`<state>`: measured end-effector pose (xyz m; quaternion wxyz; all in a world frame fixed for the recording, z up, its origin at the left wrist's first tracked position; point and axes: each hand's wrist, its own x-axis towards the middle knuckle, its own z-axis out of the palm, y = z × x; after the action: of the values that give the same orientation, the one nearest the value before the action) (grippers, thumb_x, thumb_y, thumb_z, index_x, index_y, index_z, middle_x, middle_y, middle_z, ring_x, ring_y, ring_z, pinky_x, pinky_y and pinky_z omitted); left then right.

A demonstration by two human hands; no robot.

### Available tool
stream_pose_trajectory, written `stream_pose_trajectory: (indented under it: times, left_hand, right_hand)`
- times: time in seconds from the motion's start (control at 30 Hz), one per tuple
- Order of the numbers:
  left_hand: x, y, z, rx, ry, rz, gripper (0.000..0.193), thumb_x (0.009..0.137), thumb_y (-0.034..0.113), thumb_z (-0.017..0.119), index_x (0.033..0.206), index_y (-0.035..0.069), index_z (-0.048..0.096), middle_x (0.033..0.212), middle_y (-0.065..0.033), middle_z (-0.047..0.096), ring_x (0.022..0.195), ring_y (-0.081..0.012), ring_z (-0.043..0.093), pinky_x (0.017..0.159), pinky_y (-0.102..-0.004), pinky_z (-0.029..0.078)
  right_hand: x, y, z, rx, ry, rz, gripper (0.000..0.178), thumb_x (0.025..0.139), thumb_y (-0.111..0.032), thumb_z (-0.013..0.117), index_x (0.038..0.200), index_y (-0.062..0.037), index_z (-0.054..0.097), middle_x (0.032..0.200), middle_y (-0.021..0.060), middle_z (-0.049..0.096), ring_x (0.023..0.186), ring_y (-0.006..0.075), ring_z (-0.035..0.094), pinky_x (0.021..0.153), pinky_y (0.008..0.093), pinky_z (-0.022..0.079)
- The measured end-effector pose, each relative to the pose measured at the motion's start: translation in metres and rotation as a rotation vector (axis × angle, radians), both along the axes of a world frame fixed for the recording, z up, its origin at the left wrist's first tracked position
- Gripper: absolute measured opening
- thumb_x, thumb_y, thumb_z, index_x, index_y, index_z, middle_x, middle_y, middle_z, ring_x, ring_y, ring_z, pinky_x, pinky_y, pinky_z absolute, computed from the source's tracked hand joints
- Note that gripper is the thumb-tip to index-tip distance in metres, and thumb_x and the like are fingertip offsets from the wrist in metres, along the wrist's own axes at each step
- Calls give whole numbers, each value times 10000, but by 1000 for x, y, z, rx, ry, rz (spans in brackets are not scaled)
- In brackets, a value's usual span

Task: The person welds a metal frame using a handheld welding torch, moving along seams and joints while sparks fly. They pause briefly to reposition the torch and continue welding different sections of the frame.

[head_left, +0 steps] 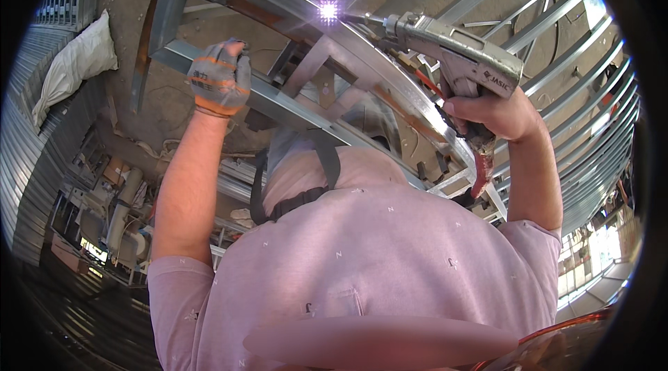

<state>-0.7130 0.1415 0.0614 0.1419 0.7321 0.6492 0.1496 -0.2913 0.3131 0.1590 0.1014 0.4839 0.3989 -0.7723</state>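
Welding torch (456, 51), a grey pistol-shaped tool, is held up at the right of the view, its thin nozzle pointing left toward a bright violet-white arc (328, 10) that burns on a curved metal rail (390, 79). The torch's handle is gripped by the bare right hand (497, 115), whose fingers are wrapped tightly around it below the tool's body; a red part of the handle (482, 169) is seen hanging beneath the fist. The left hand (221, 79), covered by a grey work glove with orange trim, is raised at the upper left, and its fingers are curled shut around a straight steel bar (278, 103) that crosses beneath the curved rail. Both forearms are lifted from the lower part of the view, and a pale pink patterned T-shirt (362, 259) with a dark strap (292, 204) across it fills the centre and bottom. A lattice of galvanised steel framing (591, 92) is spread across the right side. A white sack (76, 58) is seen lying at the upper left, and pale pipes and equipment (118, 211) are visible at the left, too small to be told apart.
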Motion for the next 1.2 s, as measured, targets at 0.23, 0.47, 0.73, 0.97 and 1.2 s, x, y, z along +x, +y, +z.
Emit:
stream_pose_trajectory:
  times: [0.23,0.47,0.73,0.97,1.2]
  left_hand:
    - [0,2,2,-1,-1,-16,176,882,48,679,1055,71,701,974,-165,741,898,-388,722,808,-466,584]
    - [1,3,2,17,12,-22,159,895,58,675,1050,77,703,966,-157,740,902,-378,725,808,-462,585]
    - [1,2,2,9,13,-14,143,897,58,667,1037,73,696,938,-161,732,869,-382,719,789,-466,583]
    - [0,0,1,4,24,-24,142,912,70,672,1050,87,695,962,-156,736,888,-378,721,787,-463,586]
    - [0,1,1,18,20,-23,154,892,53,686,1043,75,706,967,-165,741,887,-381,726,798,-463,589]
  right_hand:
    - [-1,2,3,12,-5,23,265,842,-62,812,1075,14,711,870,47,687,721,118,646,634,297,545]
    - [-1,1,4,6,-26,8,275,835,-78,819,1077,7,722,882,44,691,737,117,648,645,296,548]
    - [0,1,5,8,-21,7,289,823,-75,815,1085,4,724,899,41,694,764,120,649,674,303,552]
    - [2,-2,5,6,-28,9,294,830,-76,819,1097,3,727,923,40,699,779,117,642,681,299,546]
    - [0,-4,3,-7,-37,2,260,841,-70,817,1071,-1,717,888,36,686,744,117,641,651,296,542]
